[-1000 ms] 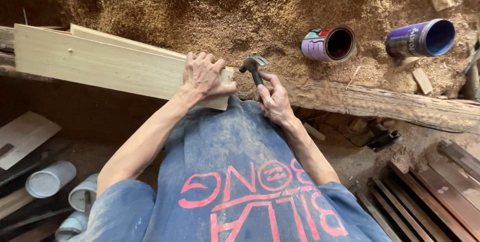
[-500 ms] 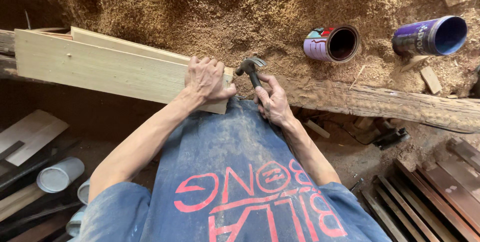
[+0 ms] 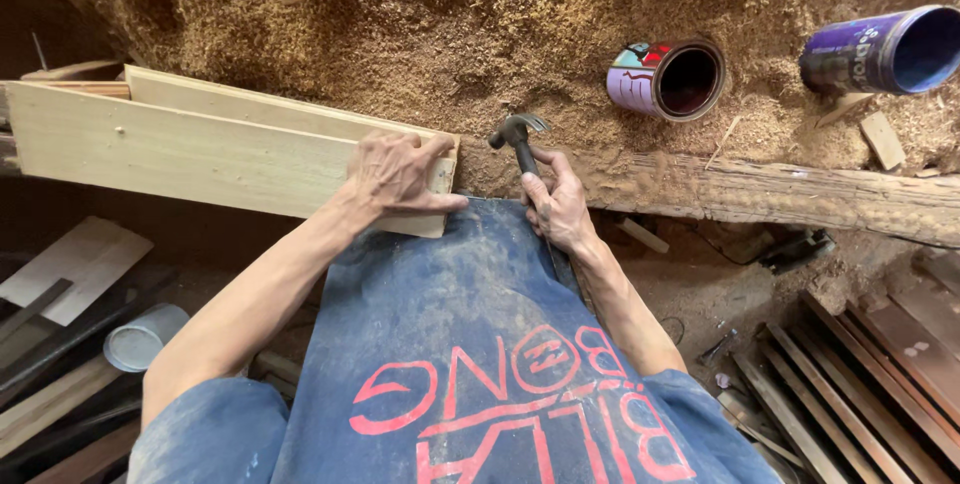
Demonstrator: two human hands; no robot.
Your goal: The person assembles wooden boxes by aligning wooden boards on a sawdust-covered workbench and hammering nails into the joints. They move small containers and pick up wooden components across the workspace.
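Right hand (image 3: 560,206): clenched around the handle of a claw hammer (image 3: 518,134), gripped high, close under the head; head hangs just off the plank's end.
Left hand (image 3: 398,176): spread flat, pressing on the near end of a pale plank (image 3: 200,154); fingertips lie at the end edge, nearest the hammer head.
Plank: lies across the person's lap on a blue cloth (image 3: 450,304), a second pale board (image 3: 270,106) touching behind it.
Hazard, fingers: judged high; a strike that glances off the end would land on the left fingertips, which sit in the hammer's path.
Hazard, grip: short hold gives little swing control; the head may twist on contact.
Hazard, support: the plank overhangs to the left with only hand pressure holding it; a blow could make it jump or slide.
Surroundings: rough beam (image 3: 780,194) ahead, sawdust (image 3: 450,34), two tipped open cans (image 3: 668,79) (image 3: 885,49); any dropped small part would be lost in the sawdust.
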